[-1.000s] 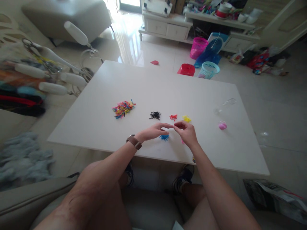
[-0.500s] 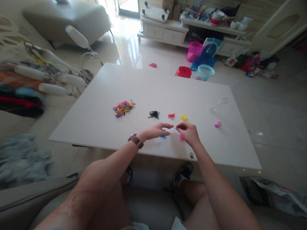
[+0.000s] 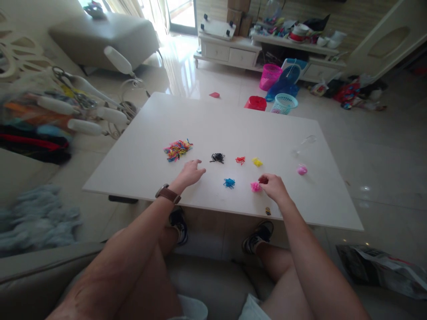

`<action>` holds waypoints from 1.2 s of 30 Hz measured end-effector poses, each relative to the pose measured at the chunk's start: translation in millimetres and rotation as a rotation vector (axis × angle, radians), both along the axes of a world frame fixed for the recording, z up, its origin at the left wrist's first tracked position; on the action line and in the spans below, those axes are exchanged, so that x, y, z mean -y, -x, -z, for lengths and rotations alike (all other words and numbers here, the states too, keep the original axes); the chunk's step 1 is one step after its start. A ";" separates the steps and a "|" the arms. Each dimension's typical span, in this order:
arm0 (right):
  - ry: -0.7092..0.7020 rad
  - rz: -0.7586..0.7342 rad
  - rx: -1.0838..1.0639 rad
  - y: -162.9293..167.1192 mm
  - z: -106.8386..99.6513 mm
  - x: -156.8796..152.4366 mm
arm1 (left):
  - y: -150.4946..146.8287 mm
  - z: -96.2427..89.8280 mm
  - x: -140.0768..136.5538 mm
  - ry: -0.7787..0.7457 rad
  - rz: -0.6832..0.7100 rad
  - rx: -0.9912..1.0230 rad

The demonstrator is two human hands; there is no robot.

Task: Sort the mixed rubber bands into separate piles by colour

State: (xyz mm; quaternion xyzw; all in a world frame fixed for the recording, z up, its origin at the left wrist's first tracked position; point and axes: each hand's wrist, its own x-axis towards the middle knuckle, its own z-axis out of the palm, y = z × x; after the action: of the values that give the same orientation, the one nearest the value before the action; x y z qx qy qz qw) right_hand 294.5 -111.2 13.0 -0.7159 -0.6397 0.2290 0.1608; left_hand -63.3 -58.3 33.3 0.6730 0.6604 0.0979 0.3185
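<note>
My left hand [image 3: 191, 172] is open, its fingers apart, over the white table [image 3: 213, 122] just short of a mixed-colour pile of thin bands [image 3: 178, 150]. With fingertips pinched together, my right hand [image 3: 274, 186] is at the right edge of a small pink pile of bands [image 3: 255, 187]. What sits between those fingertips is too small to make out. Between the hands lies a blue pile of bands [image 3: 229, 183]. Behind it are a black pile [image 3: 217, 158], a red pile [image 3: 240, 160] and a yellow pile [image 3: 257, 162].
A pink-purple lump [image 3: 302, 170] and a clear plastic item [image 3: 308, 140] lie at the table's right. A small sticker-like figure [image 3: 267, 211] is near the front edge. Beyond the table stand a red stool [image 3: 255, 103] and a light-blue basket [image 3: 284, 103].
My hands have moved apart. The left went leftward toward the mixed pile, uncovering the blue pile; the right came slightly down to the pink pile. The camera view shifted a little.
</note>
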 end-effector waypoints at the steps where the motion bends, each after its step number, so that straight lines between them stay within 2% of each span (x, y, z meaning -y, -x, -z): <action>1: 0.004 -0.005 0.008 -0.8 0.6 0.5 | 5.7 2.5 -2.2 0.008 -0.027 -0.046; 4: 0.002 -0.029 0.037 -2.4 2.1 0.6 | 18.9 12.3 -9.9 0.023 -0.097 -0.137; 10: -0.006 -0.057 0.052 -2.1 -0.2 -3.4 | 27.6 23.0 -21.3 0.010 -0.163 -0.151; 15: -0.021 -0.066 0.026 5.7 -8.1 -4.9 | 26.4 23.0 -27.8 0.076 -0.203 -0.172; 22: -0.101 -0.048 -0.051 16.1 -13.0 -3.4 | 30.4 17.8 -30.2 0.080 -0.258 -0.201; 29: -0.095 -0.086 -0.060 16.1 -12.9 2.4 | 39.4 18.5 -30.9 0.055 -0.241 -0.195; 36: -0.110 -0.093 -0.102 24.5 -15.4 0.1 | 39.6 22.1 -39.7 0.011 -0.301 -0.203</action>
State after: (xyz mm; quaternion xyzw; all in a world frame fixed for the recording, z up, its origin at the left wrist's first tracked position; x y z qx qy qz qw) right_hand 270.0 -111.3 28.4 -0.6629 -0.6749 0.2369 0.2212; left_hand -103.0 -18.6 11.2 0.5713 0.7828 0.0726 0.2356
